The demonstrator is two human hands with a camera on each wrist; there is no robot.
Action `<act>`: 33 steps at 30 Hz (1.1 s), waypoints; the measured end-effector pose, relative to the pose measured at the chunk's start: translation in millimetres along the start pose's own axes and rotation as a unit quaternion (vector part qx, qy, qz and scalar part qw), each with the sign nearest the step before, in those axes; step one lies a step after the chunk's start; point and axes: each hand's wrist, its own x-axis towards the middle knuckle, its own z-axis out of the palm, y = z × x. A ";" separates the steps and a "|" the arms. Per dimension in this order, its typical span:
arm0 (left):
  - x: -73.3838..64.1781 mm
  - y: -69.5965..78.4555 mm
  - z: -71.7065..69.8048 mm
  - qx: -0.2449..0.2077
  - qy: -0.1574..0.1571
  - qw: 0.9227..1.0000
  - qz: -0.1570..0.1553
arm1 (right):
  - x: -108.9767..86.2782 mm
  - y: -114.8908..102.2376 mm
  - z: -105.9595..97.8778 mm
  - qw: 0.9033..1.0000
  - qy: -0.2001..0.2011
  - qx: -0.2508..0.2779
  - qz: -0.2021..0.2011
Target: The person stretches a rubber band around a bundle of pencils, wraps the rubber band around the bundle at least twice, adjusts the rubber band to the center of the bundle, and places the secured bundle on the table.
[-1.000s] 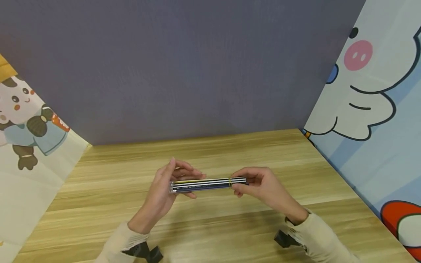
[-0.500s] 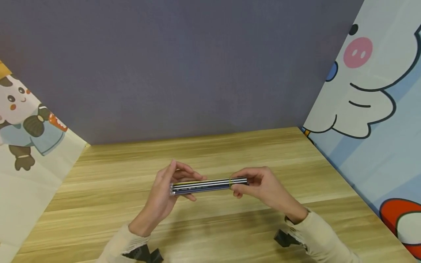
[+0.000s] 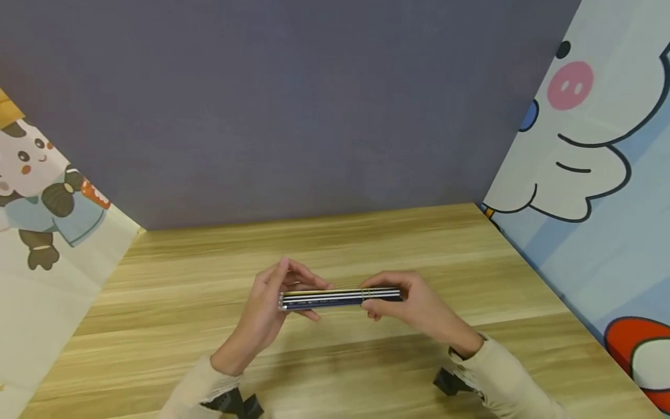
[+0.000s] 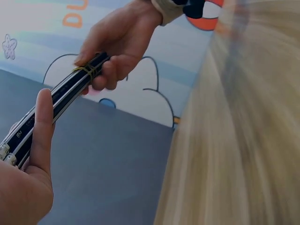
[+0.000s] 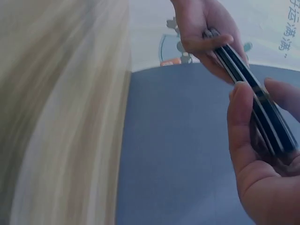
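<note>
A bundle of dark blue and white striped pencils (image 3: 324,300) is held level above the table, with silvery ends at the left. One bears the letters HB in the left wrist view. A thin yellowish rubber band (image 4: 88,70) circles the bundle near its right end. My right hand (image 3: 410,294) pinches that banded end between thumb and fingers. At the silvery ends is my left hand (image 3: 267,305), palm against them. Its fingers are extended along the bundle, one finger (image 4: 43,124) lying straight across it in the left wrist view. Part of the left fingers is hidden behind the pencils.
Below the hands spreads a wood-grain table (image 3: 335,372). A grey wall (image 3: 314,116) rises at its far edge. Cartoon-printed panels stand along the left (image 3: 57,192) and right (image 3: 591,174) sides. Each wrist carries a black camera mount (image 3: 447,381).
Both hands and the bundle have shifted slightly; the left hand has moved a little to the right. The right hand's grip sits slightly further left along the pencils, around the band.
</note>
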 end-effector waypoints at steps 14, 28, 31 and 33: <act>-0.7 -13.3 0.4 0.047 0.028 0.998 0.013 | -2.8 2.0 -7.0 0.999 0.014 -0.040 -0.021; -4.2 -12.6 11.7 0.026 0.004 0.999 0.020 | -2.0 2.2 1.3 0.998 -0.003 -0.037 -0.043; -4.9 -14.3 14.4 0.025 -0.006 1.000 0.003 | -2.7 0.8 5.1 0.999 -0.022 -0.035 -0.028; -4.7 -15.4 15.3 0.025 -0.005 1.000 -0.007 | -2.9 -0.3 5.5 0.999 -0.031 -0.037 -0.019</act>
